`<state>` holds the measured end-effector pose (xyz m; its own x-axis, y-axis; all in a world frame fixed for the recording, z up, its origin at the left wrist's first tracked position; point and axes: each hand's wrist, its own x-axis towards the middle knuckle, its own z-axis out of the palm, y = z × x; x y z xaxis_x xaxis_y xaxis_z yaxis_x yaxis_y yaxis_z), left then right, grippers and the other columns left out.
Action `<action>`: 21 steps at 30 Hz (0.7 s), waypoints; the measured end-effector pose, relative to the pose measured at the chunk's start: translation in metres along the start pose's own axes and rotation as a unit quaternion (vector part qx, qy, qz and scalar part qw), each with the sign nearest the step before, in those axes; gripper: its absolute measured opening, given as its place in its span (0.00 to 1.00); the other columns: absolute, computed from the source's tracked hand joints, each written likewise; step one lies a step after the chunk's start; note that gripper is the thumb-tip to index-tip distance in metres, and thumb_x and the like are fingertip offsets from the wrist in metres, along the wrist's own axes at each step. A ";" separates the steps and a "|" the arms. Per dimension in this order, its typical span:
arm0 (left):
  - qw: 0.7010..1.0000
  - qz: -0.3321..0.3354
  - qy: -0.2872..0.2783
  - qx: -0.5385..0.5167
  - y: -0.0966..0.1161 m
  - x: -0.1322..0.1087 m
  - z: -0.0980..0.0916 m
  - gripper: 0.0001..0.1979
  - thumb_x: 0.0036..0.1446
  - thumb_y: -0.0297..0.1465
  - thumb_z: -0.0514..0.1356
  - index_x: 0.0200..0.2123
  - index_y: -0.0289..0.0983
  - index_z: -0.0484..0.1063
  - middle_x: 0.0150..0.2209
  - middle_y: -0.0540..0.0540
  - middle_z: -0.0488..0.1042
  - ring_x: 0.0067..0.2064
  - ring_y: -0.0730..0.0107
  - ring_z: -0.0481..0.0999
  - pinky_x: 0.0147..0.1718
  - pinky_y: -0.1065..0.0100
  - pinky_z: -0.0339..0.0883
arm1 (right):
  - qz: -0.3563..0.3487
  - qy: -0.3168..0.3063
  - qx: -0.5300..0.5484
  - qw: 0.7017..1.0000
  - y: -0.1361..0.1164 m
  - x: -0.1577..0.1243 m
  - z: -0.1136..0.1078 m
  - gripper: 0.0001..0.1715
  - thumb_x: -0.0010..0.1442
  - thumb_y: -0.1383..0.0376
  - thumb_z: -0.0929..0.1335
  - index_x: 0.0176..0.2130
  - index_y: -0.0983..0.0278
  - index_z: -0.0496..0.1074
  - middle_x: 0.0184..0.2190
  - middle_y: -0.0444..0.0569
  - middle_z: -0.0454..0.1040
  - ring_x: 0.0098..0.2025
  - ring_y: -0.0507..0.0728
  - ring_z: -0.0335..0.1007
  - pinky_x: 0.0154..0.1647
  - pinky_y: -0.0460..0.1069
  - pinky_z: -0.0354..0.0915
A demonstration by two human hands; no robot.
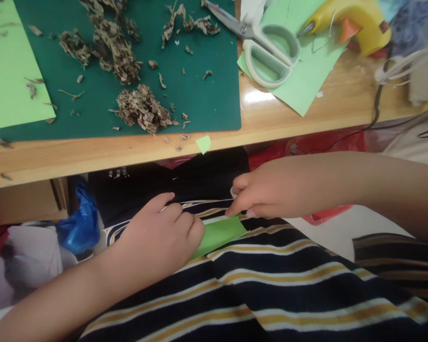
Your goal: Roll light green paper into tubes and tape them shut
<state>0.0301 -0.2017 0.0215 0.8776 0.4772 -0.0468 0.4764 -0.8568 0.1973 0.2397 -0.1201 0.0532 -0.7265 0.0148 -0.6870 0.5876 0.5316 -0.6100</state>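
Note:
A folded piece of green paper lies on my lap, over the striped cloth of my clothing. My left hand is curled over the paper's left end and grips it, its thumb pointing up and away. At the paper's upper right edge, my right hand has its fingers bent together, with the index fingertip touching the paper. A small whitish bit shows by the right hand's curled fingers; I cannot make out what it is.
Above my hands, the wooden table bears a green cutting mat with crumbled dried leaves. Scissors, a yellow glue gun and green paper lie to the right. A blue plastic bag is below left.

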 end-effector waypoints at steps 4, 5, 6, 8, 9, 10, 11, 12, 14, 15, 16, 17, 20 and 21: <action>1.000 0.006 -0.009 -0.007 -0.002 0.000 -0.001 0.13 0.51 0.19 0.47 0.25 0.36 0.68 0.19 0.50 0.69 0.23 0.69 0.66 0.40 0.59 0.61 | 0.030 0.011 -0.038 0.999 -0.003 -0.003 0.001 0.25 0.54 0.72 0.60 0.47 0.50 0.69 0.43 0.48 0.68 0.15 0.44 0.51 0.17 0.45 0.47; 1.000 0.007 -0.007 -0.005 -0.002 0.000 -0.001 0.13 0.51 0.19 0.47 0.25 0.36 0.68 0.19 0.50 0.69 0.23 0.69 0.66 0.39 0.59 0.61 | 0.039 0.017 -0.044 0.998 -0.004 -0.004 0.001 0.27 0.53 0.73 0.59 0.47 0.50 0.69 0.43 0.49 0.68 0.14 0.43 0.47 0.16 0.45 0.45; 1.000 0.007 -0.003 -0.003 -0.002 0.000 -0.001 0.13 0.51 0.18 0.47 0.24 0.36 0.68 0.18 0.50 0.69 0.23 0.69 0.66 0.39 0.59 0.62 | 0.049 0.021 -0.047 0.997 -0.005 -0.005 0.002 0.29 0.51 0.75 0.59 0.47 0.51 0.70 0.43 0.50 0.68 0.13 0.42 0.44 0.15 0.45 0.43; 1.000 0.006 0.003 0.003 -0.002 0.000 -0.002 0.13 0.51 0.19 0.47 0.24 0.36 0.68 0.18 0.50 0.69 0.22 0.68 0.67 0.39 0.59 0.62 | 0.067 0.024 -0.050 0.996 -0.006 -0.006 0.003 0.32 0.46 0.78 0.59 0.46 0.53 0.70 0.42 0.50 0.68 0.12 0.41 0.42 0.13 0.45 0.41; 1.000 0.006 0.005 0.004 -0.002 0.000 -0.002 0.12 0.51 0.19 0.48 0.24 0.36 0.68 0.18 0.50 0.69 0.22 0.68 0.67 0.38 0.60 0.62 | 0.068 0.023 -0.054 0.996 -0.006 -0.006 0.004 0.33 0.45 0.78 0.59 0.46 0.53 0.71 0.42 0.50 0.68 0.12 0.42 0.42 0.13 0.45 0.40; 1.000 0.006 0.004 0.006 -0.002 0.001 -0.002 0.12 0.50 0.19 0.48 0.24 0.36 0.68 0.18 0.50 0.69 0.22 0.68 0.67 0.38 0.60 0.62 | 0.061 0.025 -0.059 0.996 -0.005 -0.006 0.005 0.34 0.44 0.79 0.59 0.45 0.53 0.71 0.42 0.49 0.68 0.12 0.42 0.42 0.13 0.45 0.40; 1.000 0.007 0.002 0.006 -0.002 0.001 -0.002 0.12 0.50 0.19 0.48 0.24 0.36 0.68 0.18 0.50 0.69 0.22 0.69 0.67 0.38 0.60 0.63 | 0.049 0.032 -0.064 0.996 -0.004 -0.006 0.006 0.34 0.44 0.79 0.59 0.45 0.53 0.71 0.41 0.49 0.68 0.12 0.43 0.42 0.14 0.46 0.40; 1.000 0.008 0.002 0.007 -0.002 0.001 -0.002 0.12 0.50 0.19 0.48 0.24 0.36 0.68 0.18 0.51 0.69 0.22 0.69 0.68 0.38 0.61 0.63 | 0.033 0.040 -0.070 0.996 -0.003 -0.005 0.007 0.34 0.44 0.79 0.59 0.45 0.52 0.71 0.41 0.48 0.69 0.13 0.43 0.44 0.14 0.46 0.41; 1.000 0.010 0.005 0.007 -0.002 0.000 -0.002 0.11 0.49 0.19 0.49 0.23 0.36 0.68 0.17 0.51 0.69 0.21 0.69 0.68 0.37 0.61 0.63 | 0.004 0.048 -0.073 0.996 0.000 -0.004 0.009 0.33 0.46 0.79 0.59 0.45 0.52 0.71 0.37 0.47 0.70 0.15 0.46 0.49 0.15 0.46 0.42; 1.000 0.011 0.006 0.006 -0.002 0.000 -0.002 0.12 0.49 0.19 0.48 0.23 0.36 0.68 0.17 0.51 0.69 0.21 0.69 0.68 0.37 0.61 0.63 | -0.004 0.047 -0.071 0.996 0.000 -0.004 0.009 0.32 0.47 0.79 0.59 0.46 0.52 0.71 0.36 0.46 0.71 0.17 0.47 0.53 0.16 0.46 0.43; 1.000 0.011 0.005 0.004 -0.003 0.000 -0.002 0.12 0.49 0.19 0.48 0.23 0.36 0.67 0.17 0.51 0.69 0.21 0.69 0.68 0.37 0.61 0.63 | -0.010 0.044 -0.070 0.997 0.001 -0.004 0.008 0.31 0.48 0.78 0.59 0.46 0.53 0.71 0.35 0.46 0.71 0.19 0.48 0.56 0.17 0.46 0.44; 1.000 0.012 0.003 0.003 -0.003 0.000 -0.001 0.12 0.49 0.19 0.48 0.23 0.36 0.68 0.18 0.51 0.69 0.21 0.69 0.68 0.37 0.61 0.63 | -0.014 0.041 -0.068 0.997 0.001 -0.004 0.008 0.30 0.49 0.78 0.59 0.46 0.53 0.71 0.34 0.46 0.72 0.21 0.49 0.59 0.18 0.46 0.45; 1.000 0.011 -0.001 0.001 -0.005 -0.002 0.001 0.12 0.50 0.19 0.48 0.23 0.37 0.68 0.18 0.51 0.70 0.22 0.69 0.69 0.38 0.61 0.63 | -0.022 0.037 -0.060 0.997 0.000 -0.004 0.004 0.26 0.52 0.77 0.59 0.45 0.55 0.71 0.36 0.47 0.73 0.25 0.50 0.63 0.21 0.46 0.49; 1.000 0.010 -0.001 0.000 -0.005 -0.002 0.002 0.12 0.50 0.20 0.48 0.23 0.37 0.68 0.18 0.51 0.70 0.22 0.69 0.69 0.38 0.61 0.63 | -0.024 0.034 -0.056 0.998 -0.001 -0.004 0.004 0.25 0.53 0.76 0.59 0.44 0.56 0.72 0.36 0.46 0.73 0.26 0.50 0.64 0.22 0.46 0.49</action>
<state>0.0256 -0.1988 0.0188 0.8875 0.4587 -0.0449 0.4580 -0.8666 0.1982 0.2433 -0.1236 0.0545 -0.7774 0.0419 -0.6276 0.5111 0.6237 -0.5914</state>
